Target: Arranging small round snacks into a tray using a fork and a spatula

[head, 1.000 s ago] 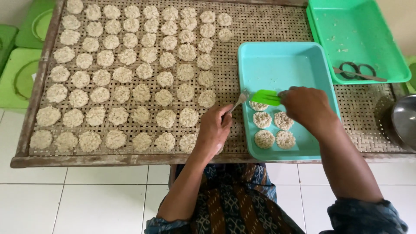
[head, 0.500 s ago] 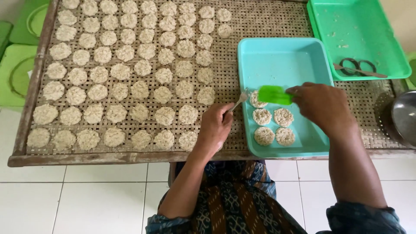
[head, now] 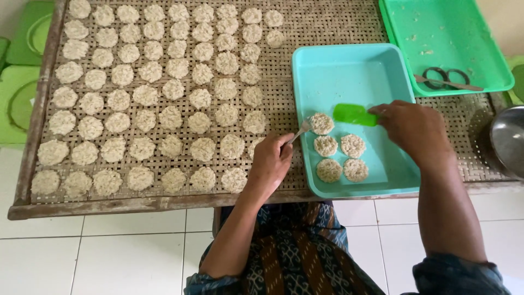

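Left hand point(head: 271, 164) fingers pinch a metal fork point(head: 300, 130) at a rice cake point(head: 321, 123). Right hand point(head: 412, 131) fingers grip a green spatula point(head: 355, 114) over the teal tray point(head: 349, 71).

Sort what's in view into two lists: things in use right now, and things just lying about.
In use:
left hand holding a fork
right hand holding a green spatula
five patties in the blue tray
patties laid in rows on the woven rack

Lying about:
green tray with scissors
metal bowl
green lids
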